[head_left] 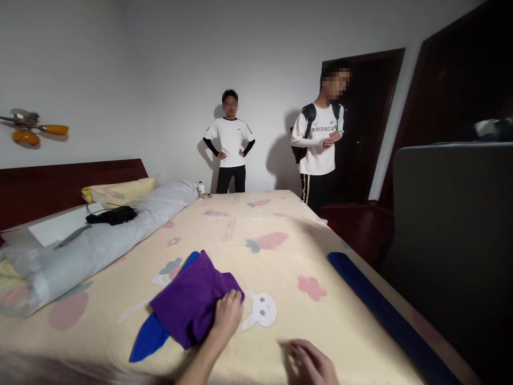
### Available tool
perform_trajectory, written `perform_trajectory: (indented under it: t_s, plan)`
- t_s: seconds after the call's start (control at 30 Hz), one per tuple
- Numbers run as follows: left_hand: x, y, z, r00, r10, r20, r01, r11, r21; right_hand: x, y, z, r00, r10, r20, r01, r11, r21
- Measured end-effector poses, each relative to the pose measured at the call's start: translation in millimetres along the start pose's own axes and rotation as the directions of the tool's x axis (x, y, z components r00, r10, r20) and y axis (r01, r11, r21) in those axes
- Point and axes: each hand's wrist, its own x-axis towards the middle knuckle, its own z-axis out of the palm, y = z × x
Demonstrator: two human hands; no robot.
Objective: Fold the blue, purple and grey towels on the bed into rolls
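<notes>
Head view: left grip clutches purple cloth atop blue fabric; right grip released, near bedsheet.

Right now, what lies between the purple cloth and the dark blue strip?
The head view shows bedsheet with printed rabbit and pink flower and, in the foreground, the right hand.

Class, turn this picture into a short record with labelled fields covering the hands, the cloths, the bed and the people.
Left hand: fingers on the purple cloth; grip unclear
Right hand: above the patterned sheet, touching no cloth piece
Under purple cloth: a blue piece, partly hidden
Right side of bed: long dark blue strip
Left side of bed: pale rolled bundle
Beyond bed: person with hands on hips; person wearing backpack
</notes>
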Motion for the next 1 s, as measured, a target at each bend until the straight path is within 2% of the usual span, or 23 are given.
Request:
perform_trajectory:
  t_s: [0.03,0.1,0.13,0.17,0.23,0.3,0.37,0.43,0.47,0.53,0.6,0.7,0.77,0.9,1.0]
  plan:
    - [-5,16,9.9,0.999,0.010,0.037,-0.010,1.000,-0.009,10,-11,28,0.979,0.165,0.116,-0.193,0.932,0.308]
    - [-14,37,26.1,0.996,0.012,0.093,-0.007,0.999,-0.052,28,-30,78,0.952,0.214,0.218,-0.293,0.845,0.447]
    - [-17,43,32.3,0.994,0.006,0.107,0.003,0.996,-0.087,36,-37,96,0.900,0.261,0.350,-0.424,0.710,0.562]
    - [-19,44,37.1,0.994,0.006,0.106,0.009,0.991,-0.133,43,-42,110,0.870,0.274,0.410,-0.484,0.634,0.603]
    - [-18,36,42.3,0.994,0.063,0.092,-0.036,0.963,-0.267,57,-44,125,0.833,0.294,0.469,-0.550,0.539,0.638]
    - [-10,13,41.7,0.986,0.157,0.050,-0.120,0.891,-0.438,68,-39,130,0.848,0.311,0.428,-0.527,0.579,0.622]
    - [3,-21,36.7,0.988,0.145,-0.048,-0.148,0.833,-0.532,78,-30,128,0.868,0.321,0.379,-0.494,0.634,0.595]
    - [16,-60,30.5,0.987,0.005,-0.162,-0.088,0.857,-0.508,85,-21,123,0.893,0.323,0.312,-0.448,0.688,0.571]
    - [22,-80,28.2,0.982,-0.045,-0.182,-0.052,0.869,-0.492,88,-18,119,0.910,0.321,0.264,-0.415,0.722,0.554]
    - [29,-116,27.0,0.984,-0.083,-0.160,0.001,0.890,-0.456,95,-11,109,0.938,0.312,0.154,-0.346,0.795,0.498]
    - [31,-145,30.7,0.994,-0.077,-0.080,0.042,0.929,-0.367,100,-5,95,0.952,0.301,0.052,-0.295,0.861,0.414]
    - [31,-176,40.4,0.993,-0.108,0.040,0.113,0.981,-0.159,108,6,73,0.955,0.292,-0.049,-0.270,0.926,0.265]
    - [33,-190,44.6,0.982,-0.174,0.069,0.179,0.982,-0.067,111,12,60,0.955,0.285,-0.086,-0.268,0.948,0.174]
    - [39,-216,41.2,0.952,-0.305,0.040,0.306,0.952,-0.023,115,19,33,0.964,0.241,-0.115,-0.236,0.970,0.053]
    - [40,-241,34.2,0.907,-0.421,-0.004,0.421,0.907,-0.032,115,19,16,0.972,0.201,-0.122,-0.200,0.980,0.020]
